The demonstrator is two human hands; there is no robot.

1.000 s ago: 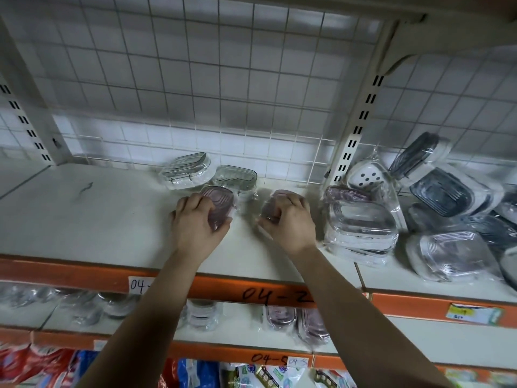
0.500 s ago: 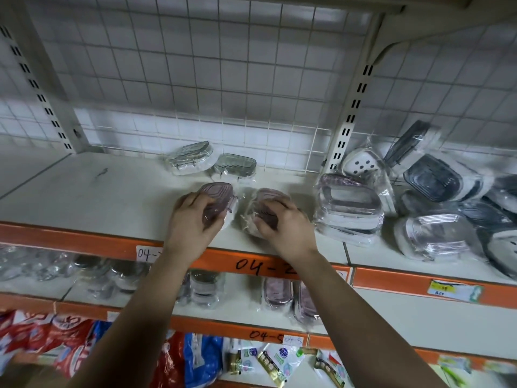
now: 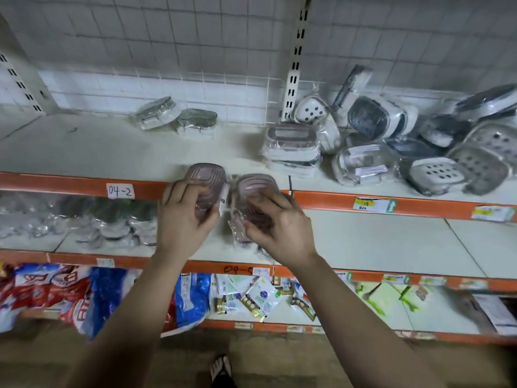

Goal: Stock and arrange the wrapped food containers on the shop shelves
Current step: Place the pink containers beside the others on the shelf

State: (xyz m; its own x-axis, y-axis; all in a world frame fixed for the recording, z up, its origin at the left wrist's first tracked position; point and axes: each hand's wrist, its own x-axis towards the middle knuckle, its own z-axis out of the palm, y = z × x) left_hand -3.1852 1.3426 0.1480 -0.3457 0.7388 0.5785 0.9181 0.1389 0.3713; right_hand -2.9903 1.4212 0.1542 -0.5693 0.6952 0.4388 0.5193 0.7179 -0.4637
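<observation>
pulled back off the white top shelf (image 3: 112, 152) since a moment ago, both boxes now hang in the air in front of its orange front edge (image 3: 70, 186). the left hand (image 3: 184, 219) has its fingers curled round a pink-brown oval plastic box in clear wrap (image 3: 207, 177). the right hand (image 3: 279, 231) grips a second pink-brown oval wrapped box (image 3: 256, 189), just right of the first and almost touching it. far back on the shelf sit two clear oval wrapped boxes (image 3: 156, 112). a stack of wrapped boxes (image 3: 292, 147) stands to the right, beside a messy pile of grey and white wrapped dishes (image 3: 419, 141).
</observation>
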